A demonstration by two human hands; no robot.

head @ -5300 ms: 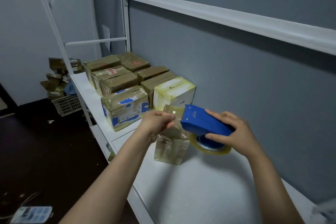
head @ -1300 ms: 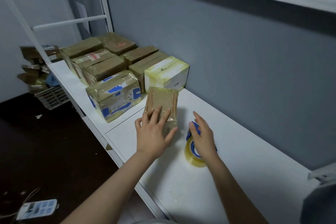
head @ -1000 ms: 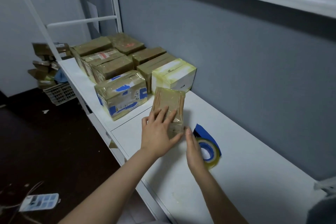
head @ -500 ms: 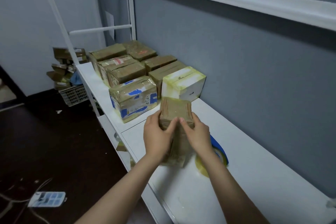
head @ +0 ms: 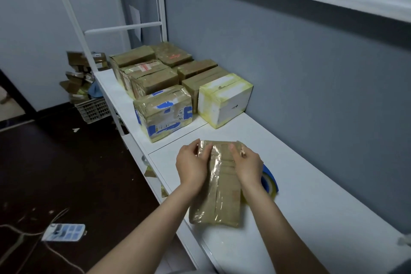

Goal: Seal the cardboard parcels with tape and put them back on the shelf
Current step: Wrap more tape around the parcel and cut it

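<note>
1. The white shelf [head: 311, 184] runs along the grey wall; the frame edge cuts off its near right end
2. A cluster of taped parcels [head: 155, 78] fills its far end, and the rear ones are hard to tell apart
3. The tape-wrapped cardboard parcel [head: 219, 196] lies lengthwise over the shelf's front part with its broad face up; half a second ago it stood upright. Whether its near end rests on the shelf is unclear
4. The left hand [head: 191, 167] and the right hand [head: 248, 165] each grip a far corner of it, thumbs on top and fingers hidden behind
5. The blue tape dispenser [head: 270, 181] lies on the shelf, mostly hidden by the right wrist; five seconds ago the right hand held it
</note>
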